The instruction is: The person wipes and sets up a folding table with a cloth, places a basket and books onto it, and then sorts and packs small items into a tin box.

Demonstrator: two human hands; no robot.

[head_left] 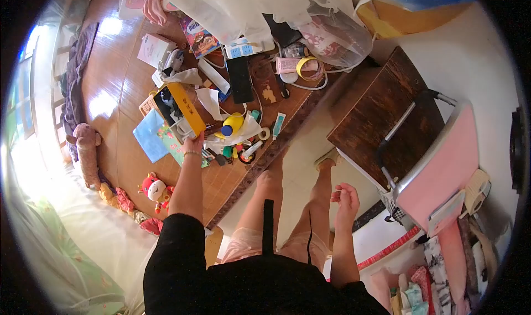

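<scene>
Hanging just right of the right leg (319,196), the right hand (345,198) is slack, its fingers loosely bent and nothing visible in it. Farther off and to the left, the left hand (193,143) pinches the near end of a yellow box (189,111) over the left-middle of the table (124,168); whether the box is lifted or resting, I cannot tell. Its uncovered side shows dark and pale contents, too jumbled to name. So the box is uncovered and in hand, and I would judge the work only partway, since so much lies loose around it. Near and left sits a red toy (156,192). Right of the box, toward the near edge, are a tape roll (264,133) and a tube (279,126), with a yellow bottle (234,122) between them and the box. Farther lie white paper (209,101) and a phone (239,80) on a cord. Farthest are a power strip (243,50), a white box (155,49) and a book (199,37), all apart from both hands.
</scene>
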